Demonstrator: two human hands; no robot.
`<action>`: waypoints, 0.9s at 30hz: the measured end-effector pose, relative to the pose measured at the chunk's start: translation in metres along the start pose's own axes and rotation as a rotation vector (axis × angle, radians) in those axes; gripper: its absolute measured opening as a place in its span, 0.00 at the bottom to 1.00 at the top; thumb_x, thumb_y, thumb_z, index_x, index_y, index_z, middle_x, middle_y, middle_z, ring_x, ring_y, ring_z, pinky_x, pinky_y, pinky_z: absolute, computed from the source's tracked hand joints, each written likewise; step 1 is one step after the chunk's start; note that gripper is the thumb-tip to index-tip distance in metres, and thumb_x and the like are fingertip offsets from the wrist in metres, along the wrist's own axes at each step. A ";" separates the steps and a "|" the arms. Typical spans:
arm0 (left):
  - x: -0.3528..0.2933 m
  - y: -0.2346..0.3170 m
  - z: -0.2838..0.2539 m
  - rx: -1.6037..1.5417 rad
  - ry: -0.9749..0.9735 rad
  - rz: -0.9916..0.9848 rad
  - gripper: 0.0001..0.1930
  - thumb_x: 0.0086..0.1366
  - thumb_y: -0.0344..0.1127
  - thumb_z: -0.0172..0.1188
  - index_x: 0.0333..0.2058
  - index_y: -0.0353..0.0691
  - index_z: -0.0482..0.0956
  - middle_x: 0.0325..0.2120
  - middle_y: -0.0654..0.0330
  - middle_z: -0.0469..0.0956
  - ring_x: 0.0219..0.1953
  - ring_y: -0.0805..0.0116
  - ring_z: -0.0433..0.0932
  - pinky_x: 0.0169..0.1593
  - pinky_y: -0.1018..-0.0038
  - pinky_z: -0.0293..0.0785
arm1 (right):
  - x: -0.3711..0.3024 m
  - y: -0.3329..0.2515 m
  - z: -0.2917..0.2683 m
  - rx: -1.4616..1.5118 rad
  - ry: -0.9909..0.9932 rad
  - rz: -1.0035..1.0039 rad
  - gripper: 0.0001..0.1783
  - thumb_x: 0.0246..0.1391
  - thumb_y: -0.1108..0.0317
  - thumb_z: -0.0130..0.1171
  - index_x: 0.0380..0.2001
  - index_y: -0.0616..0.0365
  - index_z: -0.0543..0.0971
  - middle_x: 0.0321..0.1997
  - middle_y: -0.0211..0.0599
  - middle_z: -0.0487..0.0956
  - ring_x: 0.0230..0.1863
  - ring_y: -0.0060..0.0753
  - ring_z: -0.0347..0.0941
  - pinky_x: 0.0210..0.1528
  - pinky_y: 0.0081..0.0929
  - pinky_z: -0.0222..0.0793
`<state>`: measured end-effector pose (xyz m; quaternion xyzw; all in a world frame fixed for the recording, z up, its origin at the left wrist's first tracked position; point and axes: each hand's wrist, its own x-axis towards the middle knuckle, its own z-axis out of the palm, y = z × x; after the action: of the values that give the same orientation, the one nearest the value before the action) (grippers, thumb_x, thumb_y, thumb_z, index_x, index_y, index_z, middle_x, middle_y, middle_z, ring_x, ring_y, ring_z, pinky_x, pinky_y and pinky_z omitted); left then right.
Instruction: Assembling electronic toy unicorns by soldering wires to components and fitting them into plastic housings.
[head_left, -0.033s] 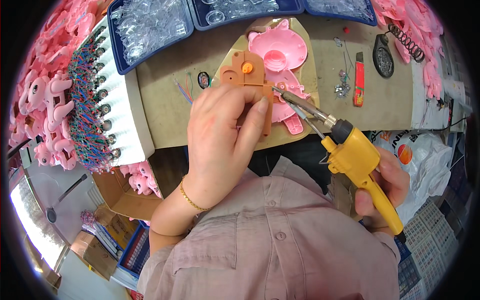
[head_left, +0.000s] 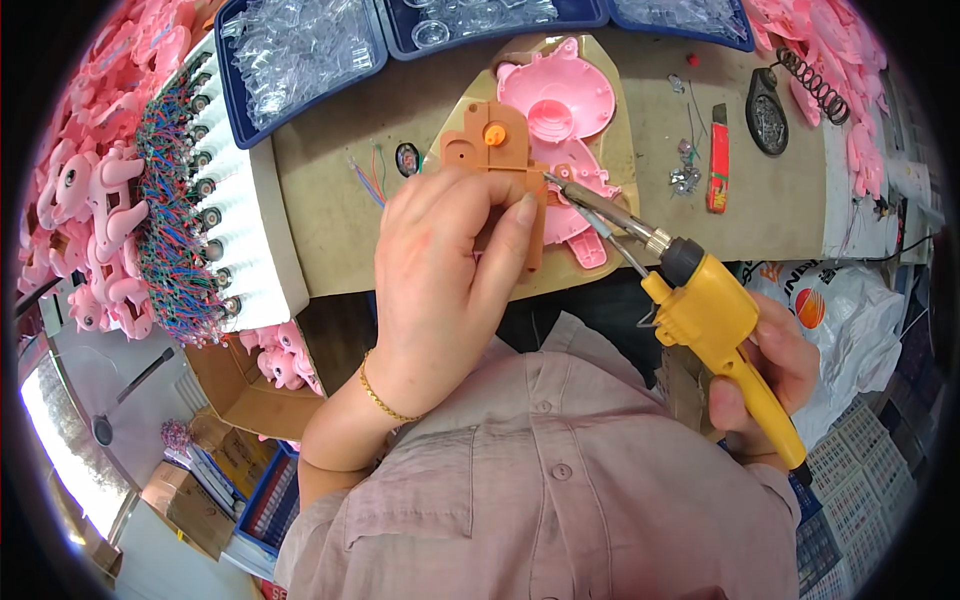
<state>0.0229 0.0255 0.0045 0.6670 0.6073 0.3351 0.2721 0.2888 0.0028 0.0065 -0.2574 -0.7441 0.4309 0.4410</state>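
Note:
My left hand (head_left: 440, 265) is closed over the near part of a flat brown plastic block (head_left: 510, 150), thumb along its right side. An orange round knob (head_left: 494, 135) stands on the block. What my fingertips hold behind it is hidden. My right hand (head_left: 770, 365) is wrapped round the handle of a yellow soldering gun (head_left: 710, 305). Its metal tip touches or hovers at the block's right edge; I cannot tell which. Under and beside the block lies a pink plastic animal-shaped shell (head_left: 585, 90), hollow side up, on a tan board (head_left: 610, 160).
Blue trays (head_left: 375, 60) of clear plastic parts line the back. Wired round parts sit in a white rack (head_left: 270, 230) at left, beside piled pink toys (head_left: 90, 200). A red-handled cutter (head_left: 718, 165), solder bits (head_left: 685, 175) and a black oval part (head_left: 767, 115) lie at right.

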 end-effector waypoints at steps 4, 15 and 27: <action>0.000 0.001 0.000 -0.004 -0.003 -0.002 0.03 0.60 0.31 0.58 0.29 0.39 0.76 0.22 0.59 0.71 0.29 0.59 0.69 0.38 0.67 0.63 | 0.008 0.004 0.007 0.130 0.032 -0.057 0.32 0.50 0.73 0.63 0.56 0.66 0.63 0.50 0.72 0.70 0.40 0.47 0.77 0.43 0.33 0.74; 0.002 0.002 0.000 0.009 -0.012 0.001 0.03 0.60 0.32 0.57 0.29 0.39 0.76 0.24 0.59 0.73 0.30 0.59 0.70 0.39 0.67 0.63 | -0.003 0.003 0.007 -0.194 -0.044 -0.112 0.28 0.53 0.72 0.59 0.52 0.64 0.58 0.41 0.78 0.72 0.35 0.55 0.80 0.31 0.35 0.78; 0.002 0.001 -0.001 -0.008 -0.010 0.008 0.04 0.60 0.32 0.58 0.28 0.40 0.76 0.23 0.60 0.72 0.30 0.59 0.70 0.39 0.67 0.63 | -0.006 0.007 0.010 -0.110 0.030 -0.111 0.38 0.55 0.50 0.61 0.60 0.62 0.59 0.52 0.70 0.69 0.47 0.46 0.74 0.47 0.33 0.71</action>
<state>0.0230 0.0270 0.0055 0.6702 0.6018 0.3352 0.2762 0.2828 -0.0027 -0.0050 -0.2460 -0.7730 0.3605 0.4605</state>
